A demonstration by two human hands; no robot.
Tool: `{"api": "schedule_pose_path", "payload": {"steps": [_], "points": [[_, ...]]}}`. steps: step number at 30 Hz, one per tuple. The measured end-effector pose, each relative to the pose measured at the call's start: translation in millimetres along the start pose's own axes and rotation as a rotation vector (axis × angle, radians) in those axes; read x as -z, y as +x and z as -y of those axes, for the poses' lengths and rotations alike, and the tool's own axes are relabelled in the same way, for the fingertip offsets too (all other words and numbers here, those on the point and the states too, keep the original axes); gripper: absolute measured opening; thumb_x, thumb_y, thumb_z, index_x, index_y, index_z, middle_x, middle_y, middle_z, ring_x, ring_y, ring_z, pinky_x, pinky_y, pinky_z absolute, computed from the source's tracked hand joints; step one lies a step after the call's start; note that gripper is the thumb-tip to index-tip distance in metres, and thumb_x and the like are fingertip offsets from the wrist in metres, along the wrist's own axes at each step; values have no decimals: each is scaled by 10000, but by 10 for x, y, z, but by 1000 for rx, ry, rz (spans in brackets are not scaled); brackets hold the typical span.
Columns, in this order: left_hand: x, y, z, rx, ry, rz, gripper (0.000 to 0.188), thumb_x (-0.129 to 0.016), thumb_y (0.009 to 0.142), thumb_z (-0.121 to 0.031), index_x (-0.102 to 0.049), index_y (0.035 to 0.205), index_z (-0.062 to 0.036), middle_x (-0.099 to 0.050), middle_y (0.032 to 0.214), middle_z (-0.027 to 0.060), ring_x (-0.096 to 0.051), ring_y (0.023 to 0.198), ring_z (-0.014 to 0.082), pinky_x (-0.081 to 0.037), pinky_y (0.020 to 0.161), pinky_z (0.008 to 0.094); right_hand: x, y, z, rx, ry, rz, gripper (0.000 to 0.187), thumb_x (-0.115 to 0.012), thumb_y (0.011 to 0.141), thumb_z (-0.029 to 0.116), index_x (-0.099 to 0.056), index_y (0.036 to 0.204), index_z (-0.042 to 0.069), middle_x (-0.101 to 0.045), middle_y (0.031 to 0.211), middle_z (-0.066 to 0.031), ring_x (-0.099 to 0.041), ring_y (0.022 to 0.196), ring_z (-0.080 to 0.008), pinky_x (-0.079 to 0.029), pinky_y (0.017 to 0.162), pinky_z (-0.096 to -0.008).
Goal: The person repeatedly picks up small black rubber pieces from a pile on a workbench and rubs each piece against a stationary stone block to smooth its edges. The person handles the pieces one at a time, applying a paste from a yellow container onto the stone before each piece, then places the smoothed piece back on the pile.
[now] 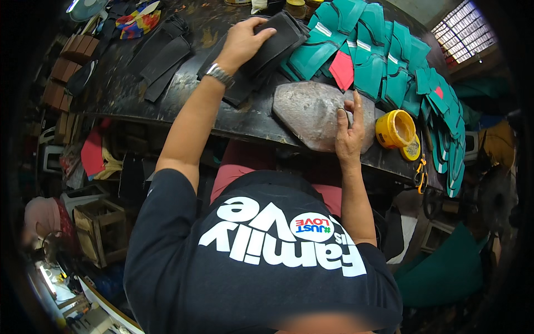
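Observation:
My left hand [242, 45] reaches to a pile of black flat pieces [278, 42] on the dark table, its thumb and fingers closed at the pile's left edge. How many pieces it grips is hidden. My right hand [350, 131] is held edge-on over the right part of a grey, worn slab [308, 111] with cut corners. Its thumb and forefinger point away from me, apart, and I see nothing between them. Beside this hand stands an open yellow tub [395, 129], with a yellow lid [411, 149] against it.
Overlapping green pieces [370, 53] cover the table's right side, with a red piece [341, 70] among them. Orange-handled scissors [421, 173] lie at the right front edge. More black strips [166, 61] and a colourful cloth [138, 23] are on the left. A wooden stool [100, 231] stands below.

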State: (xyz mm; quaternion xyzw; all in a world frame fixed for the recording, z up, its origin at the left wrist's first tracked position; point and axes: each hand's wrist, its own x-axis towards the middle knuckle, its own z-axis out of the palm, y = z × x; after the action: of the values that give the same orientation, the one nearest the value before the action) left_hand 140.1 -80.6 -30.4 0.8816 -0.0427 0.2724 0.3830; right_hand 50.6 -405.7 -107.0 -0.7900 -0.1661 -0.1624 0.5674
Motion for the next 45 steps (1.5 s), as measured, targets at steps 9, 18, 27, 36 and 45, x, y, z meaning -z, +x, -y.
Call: {"api": "schedule_pose_path", "payload": {"steps": [9, 18, 27, 36, 45], "points": [[141, -204, 532, -183, 363, -263, 351, -773, 875, -366, -749, 1176, -187, -675, 1199, 86, -618, 1167, 335, -484, 1016, 466, 6, -10, 23, 8, -81, -16, 635, -680, 977, 132, -433, 1558, 72, -590, 1349, -173, -576, 1213, -261, -429, 1085, -388], [1132, -637, 1837, 298, 847, -196, 636, -780, 823, -507, -649, 1360, -192, -558, 1455, 104, -467, 1386, 331, -325, 1102, 604, -19, -34, 10, 20, -109, -6, 674, -704, 954, 104, -420, 1564, 67, -599, 1303, -157, -580, 1180, -246, -441, 1068, -381], [1167, -578, 1820, 288, 695, -126, 506, -670, 935, -498, -697, 1299, -146, -709, 1255, 160, -668, 1154, 361, -522, 957, 473, -39, -32, -10, 56, -141, 6, 701, -715, 933, 90, -416, 1566, 64, -629, 1222, -137, -600, 1101, -231, -460, 1035, -364], [1099, -531, 1524, 17, 324, -191, 318, -720, 931, -278, -754, 1193, -101, -760, 1119, 159, -736, 1021, 315, -557, 891, 368, 17, -22, 0, 53, -47, -9, 662, -666, 965, 29, -403, 1571, 67, -624, 1222, -105, -602, 1089, -194, -468, 1022, -339], [1071, -286, 1200, -10, 40, -395, 405, -820, 886, -216, -740, 1238, -29, -751, 1173, 68, -680, 1063, 137, -525, 928, 282, 864, -21, 343, 221, -331, -32, 381, -656, 987, 74, -631, 1359, -5, -655, 1150, -120, -617, 1082, -238, -468, 1013, -368]]}}
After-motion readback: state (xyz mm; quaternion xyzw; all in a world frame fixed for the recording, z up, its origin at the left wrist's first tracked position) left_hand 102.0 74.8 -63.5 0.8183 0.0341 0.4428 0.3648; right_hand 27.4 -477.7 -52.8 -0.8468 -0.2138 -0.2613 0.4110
